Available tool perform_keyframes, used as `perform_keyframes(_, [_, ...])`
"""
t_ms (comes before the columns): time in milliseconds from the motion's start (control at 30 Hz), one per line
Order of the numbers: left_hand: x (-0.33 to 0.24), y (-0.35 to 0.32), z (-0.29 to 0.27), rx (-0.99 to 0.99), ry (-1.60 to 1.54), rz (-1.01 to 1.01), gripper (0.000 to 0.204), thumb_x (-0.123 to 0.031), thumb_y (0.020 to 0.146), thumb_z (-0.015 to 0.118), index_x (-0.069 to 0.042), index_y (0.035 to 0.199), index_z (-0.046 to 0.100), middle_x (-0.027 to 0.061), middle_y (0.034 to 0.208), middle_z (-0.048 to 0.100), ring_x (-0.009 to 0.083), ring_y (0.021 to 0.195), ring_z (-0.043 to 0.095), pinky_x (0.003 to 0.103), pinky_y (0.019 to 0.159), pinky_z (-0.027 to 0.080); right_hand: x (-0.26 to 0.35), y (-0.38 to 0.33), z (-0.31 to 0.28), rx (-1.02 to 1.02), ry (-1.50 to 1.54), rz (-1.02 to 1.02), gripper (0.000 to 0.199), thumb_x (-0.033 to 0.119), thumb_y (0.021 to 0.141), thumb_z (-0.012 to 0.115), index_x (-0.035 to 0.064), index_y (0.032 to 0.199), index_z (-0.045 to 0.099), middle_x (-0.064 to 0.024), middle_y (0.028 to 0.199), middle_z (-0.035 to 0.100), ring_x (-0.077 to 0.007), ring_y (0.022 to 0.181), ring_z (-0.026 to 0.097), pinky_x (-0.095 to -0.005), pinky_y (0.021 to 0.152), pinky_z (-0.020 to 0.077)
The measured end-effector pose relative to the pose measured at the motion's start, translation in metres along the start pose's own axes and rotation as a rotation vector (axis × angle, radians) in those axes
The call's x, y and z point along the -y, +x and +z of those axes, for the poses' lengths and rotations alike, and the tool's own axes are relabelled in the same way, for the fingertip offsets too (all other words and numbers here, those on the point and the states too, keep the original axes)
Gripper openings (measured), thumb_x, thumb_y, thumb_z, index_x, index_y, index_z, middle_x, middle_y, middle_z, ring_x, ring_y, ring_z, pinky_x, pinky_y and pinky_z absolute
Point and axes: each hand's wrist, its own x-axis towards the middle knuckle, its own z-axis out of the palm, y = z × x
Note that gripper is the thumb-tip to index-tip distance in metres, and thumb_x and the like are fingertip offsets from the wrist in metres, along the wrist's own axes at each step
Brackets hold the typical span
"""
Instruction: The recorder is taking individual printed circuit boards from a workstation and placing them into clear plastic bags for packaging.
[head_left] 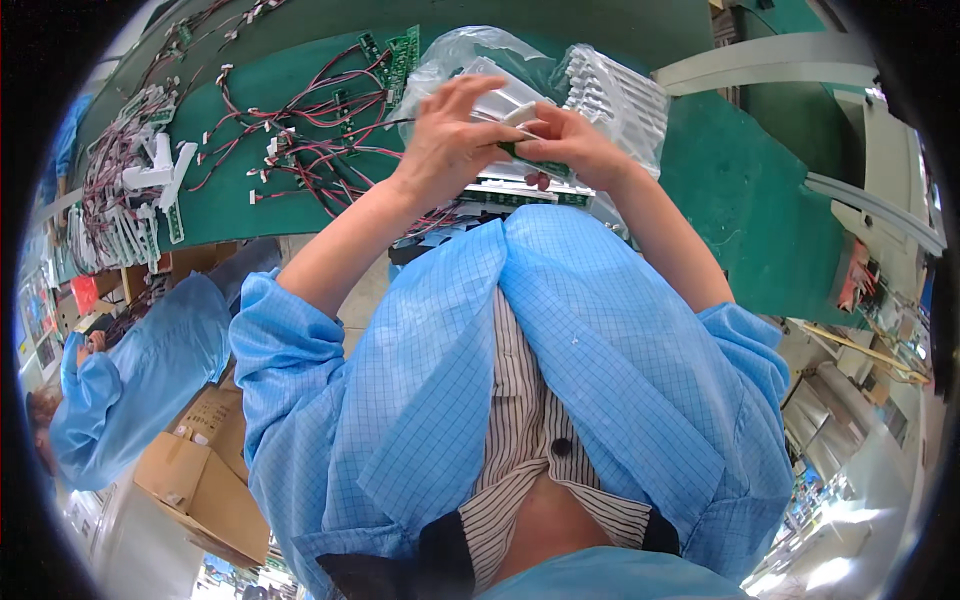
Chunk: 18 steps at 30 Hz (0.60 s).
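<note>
In front of me, both hands meet over a small white plastic piece (521,114) and a green circuit board (540,163), partly covered by fingers. My left hand (447,140) pinches at their left end with thumb and forefinger, its other fingers raised. From the right, my right hand (580,147) grips the same pieces between thumb and bent fingers. A dark wire runs leftward from behind my left hand. Under and beyond my hands lie a clear plastic bag (470,45) with white parts and a stack of ribbed white strips (618,100) in film.
Circuit boards (403,62) with red and black wires (300,140) spread over the green bench mat (740,190). Bundled white-cased boards (120,220) lie at far left. Cardboard boxes (205,470) and a co-worker in blue (150,370) are at lower left. A metal rail (770,65) crosses upper right.
</note>
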Motion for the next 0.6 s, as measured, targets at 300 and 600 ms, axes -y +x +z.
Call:
perform_keyframes(300, [0.028,-0.007,-0.021,-0.015,-0.528,-0.436,0.050,-0.005,0.069,0.066,-0.006,0.115,0.047,0.0110,0.106,0.051,0.0182,0.097,0.051,0.030,0.081,0.043,0.006,-0.007,0.010,-0.053,-0.080,-0.202,0.036,0.003,0.080,0.057,0.0008,0.114,0.045,-0.0119,0.098,0.056,-0.0155,0.073,0.060,-0.0261,0.060,0.0549])
perform_keyframes(600, [0.026,-0.021,0.002,-0.050,-0.945,-0.648,0.027,-0.002,0.071,0.065,-0.002,0.094,0.052,0.0019,0.077,0.056,0.0044,0.067,0.053,0.017,0.057,0.043,0.025,-0.006,0.015,-0.086,-0.716,-0.138,0.022,0.021,0.084,0.056,0.0008,0.093,0.052,-0.0018,0.073,0.050,-0.0079,0.062,0.052,-0.0234,0.053,0.0407])
